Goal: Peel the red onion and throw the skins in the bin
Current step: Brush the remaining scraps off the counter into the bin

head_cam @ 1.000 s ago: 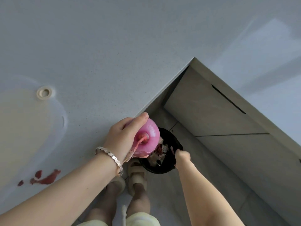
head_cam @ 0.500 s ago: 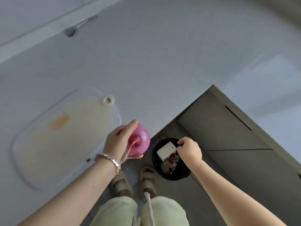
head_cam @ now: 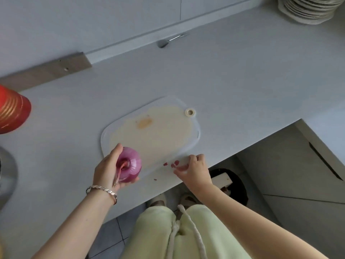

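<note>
At the board's [head_cam: 153,135] seven o'clock corner, the left hand [head_cam: 107,169] holds the onion [head_cam: 130,163] off the counter [head_cam: 233,86], thumb over the top and fingers curled under it. A loose strip of skin hangs from the onion's end against the palm. The right hand [head_cam: 194,170] is at the board's five o'clock edge, its fingers curled down onto the scraps [head_cam: 176,162], apparently pinching one. The bin [head_cam: 239,191] stands on the floor at four o'clock from that hand, partly hidden by the counter's lip.

The step looks like gathering stray skins. It would go best by sweeping the bits together toward the counter edge and taking them in one pinch. Dry flakes cling and scatter, so the hand should release low over the bin. The hanging strip needs pulling off too.

Counted: one onion, one board, one bin and three or four loose scraps, one of them apart at seven o'clock from the rest. There is one red cup [head_cam: 13,111] at nine o'clock. One plate stack [head_cam: 306,8] sits at one o'clock, its number unclear.
</note>
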`<state>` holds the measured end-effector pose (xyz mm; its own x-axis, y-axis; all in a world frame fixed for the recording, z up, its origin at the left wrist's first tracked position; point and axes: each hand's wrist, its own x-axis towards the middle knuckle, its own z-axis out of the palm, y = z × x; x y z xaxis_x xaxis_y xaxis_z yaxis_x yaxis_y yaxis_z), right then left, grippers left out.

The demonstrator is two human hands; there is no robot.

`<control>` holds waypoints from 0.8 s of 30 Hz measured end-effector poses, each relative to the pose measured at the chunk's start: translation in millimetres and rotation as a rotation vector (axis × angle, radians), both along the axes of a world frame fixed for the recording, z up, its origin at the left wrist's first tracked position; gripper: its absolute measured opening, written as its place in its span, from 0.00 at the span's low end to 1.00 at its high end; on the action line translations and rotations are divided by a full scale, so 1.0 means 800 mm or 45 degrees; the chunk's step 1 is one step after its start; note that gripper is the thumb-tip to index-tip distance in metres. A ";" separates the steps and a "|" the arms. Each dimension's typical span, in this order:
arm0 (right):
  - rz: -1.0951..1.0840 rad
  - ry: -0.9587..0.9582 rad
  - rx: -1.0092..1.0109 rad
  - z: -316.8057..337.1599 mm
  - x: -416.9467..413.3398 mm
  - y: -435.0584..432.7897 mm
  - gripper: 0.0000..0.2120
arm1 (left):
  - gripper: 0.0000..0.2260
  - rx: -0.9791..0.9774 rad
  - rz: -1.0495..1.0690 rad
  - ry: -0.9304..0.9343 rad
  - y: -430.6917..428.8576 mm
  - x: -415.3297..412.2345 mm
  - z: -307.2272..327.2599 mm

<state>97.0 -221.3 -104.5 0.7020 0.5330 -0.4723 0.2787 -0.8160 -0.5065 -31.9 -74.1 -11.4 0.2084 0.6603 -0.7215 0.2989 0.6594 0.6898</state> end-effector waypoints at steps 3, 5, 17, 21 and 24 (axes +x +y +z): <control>0.085 0.070 0.120 -0.004 -0.024 0.017 0.24 | 0.13 -0.017 0.008 -0.004 0.006 -0.015 -0.002; 0.073 0.092 0.189 -0.005 -0.041 0.030 0.25 | 0.15 -0.013 -0.009 -0.005 0.009 -0.017 0.000; -0.007 -0.016 0.241 -0.025 -0.083 0.049 0.19 | 0.25 -0.018 -0.239 -0.074 0.023 -0.009 0.000; 0.037 -0.027 0.276 -0.027 -0.078 0.047 0.09 | 0.24 -0.037 -0.255 -0.066 0.028 -0.008 0.000; 0.103 -0.037 0.238 -0.027 -0.072 0.049 0.07 | 0.24 -0.017 -0.297 -0.081 0.030 -0.008 0.000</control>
